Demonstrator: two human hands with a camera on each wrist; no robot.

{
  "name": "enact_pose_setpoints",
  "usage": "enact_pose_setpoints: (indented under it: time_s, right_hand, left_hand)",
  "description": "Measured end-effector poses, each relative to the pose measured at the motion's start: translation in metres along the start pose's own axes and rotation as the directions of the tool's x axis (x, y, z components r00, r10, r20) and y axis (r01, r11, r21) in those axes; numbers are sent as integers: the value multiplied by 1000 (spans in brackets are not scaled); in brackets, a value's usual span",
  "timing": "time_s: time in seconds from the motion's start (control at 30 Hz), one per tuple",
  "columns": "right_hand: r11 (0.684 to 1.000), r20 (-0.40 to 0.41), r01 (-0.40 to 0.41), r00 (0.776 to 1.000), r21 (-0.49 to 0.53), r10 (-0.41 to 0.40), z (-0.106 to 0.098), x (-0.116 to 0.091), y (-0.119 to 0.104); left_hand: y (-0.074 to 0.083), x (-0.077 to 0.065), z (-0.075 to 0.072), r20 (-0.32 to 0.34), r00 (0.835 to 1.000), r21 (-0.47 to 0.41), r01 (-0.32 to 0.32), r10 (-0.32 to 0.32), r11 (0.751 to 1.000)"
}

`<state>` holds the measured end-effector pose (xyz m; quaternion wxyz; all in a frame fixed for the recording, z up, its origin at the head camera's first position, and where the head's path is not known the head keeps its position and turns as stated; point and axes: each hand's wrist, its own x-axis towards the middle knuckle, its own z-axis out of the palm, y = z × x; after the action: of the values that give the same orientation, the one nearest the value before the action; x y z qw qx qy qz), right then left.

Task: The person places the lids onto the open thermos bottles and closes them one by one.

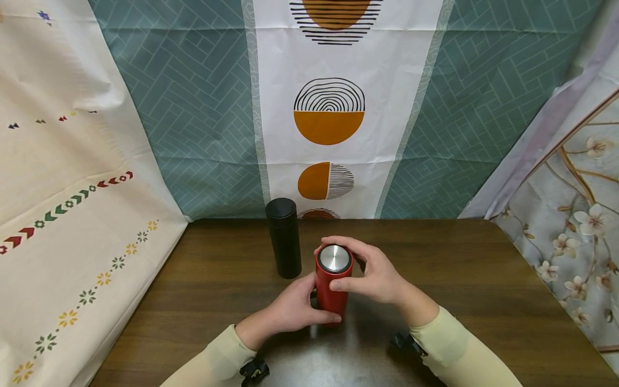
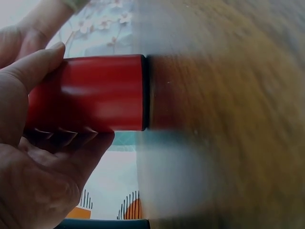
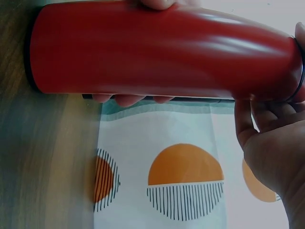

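Observation:
A red thermos flask [image 1: 332, 293] with a shiny silver disc on its top stands upright near the middle of the table. My left hand [image 1: 295, 306] grips its lower body, thumb across the near side and fingers behind. Around the top, at the silver-centred lid [image 1: 335, 258], my right hand [image 1: 374, 271] curls with the thumb in front and the fingers over the far side. In the left wrist view the flask's black base ring [image 2: 146, 93] sits right at the wooden surface. The right wrist view shows the red body [image 3: 143, 50] between both hands.
A black flask [image 1: 285, 242] stands upright behind and to the left of the red one. The brown wooden table [image 1: 435, 269] ends at a patterned cloth backdrop [image 1: 203, 107]. A cream cloth [image 1: 87, 242] hangs at the left, and a floral one [image 1: 575, 258] at the right.

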<state>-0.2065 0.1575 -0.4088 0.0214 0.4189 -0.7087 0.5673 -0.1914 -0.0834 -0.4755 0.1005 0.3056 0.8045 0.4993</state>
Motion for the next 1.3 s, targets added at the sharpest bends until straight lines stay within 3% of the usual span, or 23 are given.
enact_pose_setpoints:
  time_s: [0.53, 0.83, 1.3]
  right_hand:
    - [996, -76, -60, 996, -65, 55, 6, -1, -5]
    - [995, -100, -23, 995, -93, 13, 9, 1, -4]
    - [987, -154, -28, 988, -161, 3, 15, 0, -6]
  left_hand:
    - [4, -1, 1, -33, 999, 11, -19, 20, 1000]
    - [4, -1, 2, -81, 996, 67, -21, 27, 998]
    - [6, -2, 7, -144, 990, 120, 27, -9, 992]
